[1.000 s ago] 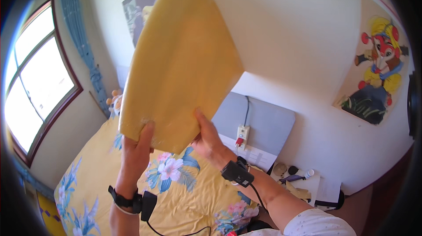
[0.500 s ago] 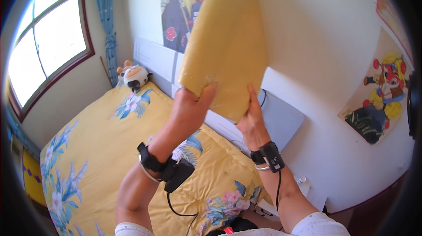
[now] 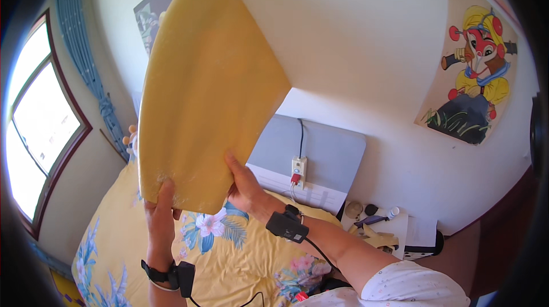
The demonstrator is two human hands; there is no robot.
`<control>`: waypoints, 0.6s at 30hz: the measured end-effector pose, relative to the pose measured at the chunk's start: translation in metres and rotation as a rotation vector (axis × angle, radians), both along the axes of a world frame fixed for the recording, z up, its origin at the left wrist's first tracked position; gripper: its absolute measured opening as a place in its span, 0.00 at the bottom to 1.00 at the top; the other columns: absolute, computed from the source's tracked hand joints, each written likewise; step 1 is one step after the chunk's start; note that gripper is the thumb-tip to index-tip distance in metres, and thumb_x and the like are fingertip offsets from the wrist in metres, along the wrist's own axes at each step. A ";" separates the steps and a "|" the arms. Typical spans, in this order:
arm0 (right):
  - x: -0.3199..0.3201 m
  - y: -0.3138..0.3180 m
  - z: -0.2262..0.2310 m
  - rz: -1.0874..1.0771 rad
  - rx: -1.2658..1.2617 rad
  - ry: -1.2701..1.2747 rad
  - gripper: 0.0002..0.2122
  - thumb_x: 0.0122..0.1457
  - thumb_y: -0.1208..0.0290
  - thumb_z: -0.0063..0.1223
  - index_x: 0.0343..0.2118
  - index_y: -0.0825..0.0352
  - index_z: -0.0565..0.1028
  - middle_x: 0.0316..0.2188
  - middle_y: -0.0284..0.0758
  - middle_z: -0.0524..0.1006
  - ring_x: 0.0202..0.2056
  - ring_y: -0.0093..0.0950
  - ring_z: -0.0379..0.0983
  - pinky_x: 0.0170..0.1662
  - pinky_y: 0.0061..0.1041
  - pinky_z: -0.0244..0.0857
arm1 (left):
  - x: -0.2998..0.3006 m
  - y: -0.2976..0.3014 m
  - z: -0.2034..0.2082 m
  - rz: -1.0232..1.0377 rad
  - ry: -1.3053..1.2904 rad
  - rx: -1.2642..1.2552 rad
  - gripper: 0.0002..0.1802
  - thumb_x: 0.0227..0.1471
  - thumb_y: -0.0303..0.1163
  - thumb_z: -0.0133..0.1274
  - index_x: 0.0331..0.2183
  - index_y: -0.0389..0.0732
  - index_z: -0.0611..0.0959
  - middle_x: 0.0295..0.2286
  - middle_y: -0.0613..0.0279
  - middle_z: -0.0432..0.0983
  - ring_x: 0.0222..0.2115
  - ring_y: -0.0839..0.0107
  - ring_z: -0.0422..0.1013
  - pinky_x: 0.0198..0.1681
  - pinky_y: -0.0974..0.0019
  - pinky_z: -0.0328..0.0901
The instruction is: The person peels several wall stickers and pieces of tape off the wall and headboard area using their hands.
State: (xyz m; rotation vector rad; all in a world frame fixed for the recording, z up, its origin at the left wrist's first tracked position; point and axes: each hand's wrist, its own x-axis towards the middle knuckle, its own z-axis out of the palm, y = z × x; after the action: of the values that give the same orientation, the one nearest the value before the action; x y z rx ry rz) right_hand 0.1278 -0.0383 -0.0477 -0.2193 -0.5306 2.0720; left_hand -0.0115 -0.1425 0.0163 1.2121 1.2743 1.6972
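Note:
A large yellow, sheet-like piece (image 3: 206, 90) with a smooth, slightly shiny face is held up in front of me, tilted and gently curved. Whitish creases show near its lower edge. My left hand (image 3: 162, 204) grips its lower left corner, thumb on the near face and fingers behind. At the lower right edge, my right hand (image 3: 247, 190) is closed in the same way, its thumb pressed on the face. Beneath both hands spreads a yellow bedcover (image 3: 123, 215) with blue and pink flowers. The sheet hides most of a wall poster behind it.
A grey and white headboard (image 3: 329, 144) stands against the wall, with a power strip (image 3: 298, 168) and red plug on it. Right of the bed, a white nightstand (image 3: 400, 227) bears several small items. A cartoon poster (image 3: 480, 78) and blue curtain (image 3: 86, 50) hang nearby.
My view has turned to the right. The yellow sheet and both hands now sit lower and further left in view, and more of the sheet's broad face shows. Both hands keep their hold.

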 end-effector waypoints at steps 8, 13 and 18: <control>0.013 -0.002 0.007 0.162 0.091 0.074 0.24 0.53 0.45 0.42 0.47 0.58 0.64 0.42 0.26 0.71 0.40 0.21 0.69 0.35 0.24 0.66 | -0.006 0.018 -0.020 0.194 -0.073 0.101 0.12 0.51 0.33 0.48 0.38 0.39 0.74 0.27 0.73 0.71 0.23 0.86 0.62 0.22 0.80 0.55; 0.027 -0.008 0.008 0.182 0.242 0.131 0.31 0.52 0.39 0.35 0.51 0.59 0.60 0.47 0.32 0.67 0.46 0.28 0.66 0.41 0.29 0.65 | -0.002 0.023 -0.031 0.168 -0.053 -0.060 0.14 0.46 0.38 0.55 0.33 0.39 0.77 0.22 0.72 0.69 0.19 0.83 0.60 0.20 0.77 0.54; 0.057 -0.026 0.005 0.270 0.226 0.055 0.33 0.52 0.39 0.33 0.52 0.63 0.59 0.47 0.36 0.67 0.46 0.29 0.66 0.43 0.29 0.63 | 0.025 0.012 -0.015 0.039 -0.227 0.191 0.15 0.50 0.42 0.50 0.28 0.38 0.79 0.18 0.74 0.70 0.17 0.87 0.61 0.18 0.78 0.54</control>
State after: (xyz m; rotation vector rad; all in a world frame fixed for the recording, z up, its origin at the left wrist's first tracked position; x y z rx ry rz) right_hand 0.1844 -0.0647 -0.0428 0.0445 -0.7902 2.2476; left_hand 0.0136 -0.1306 0.0014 1.0687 1.0245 1.9589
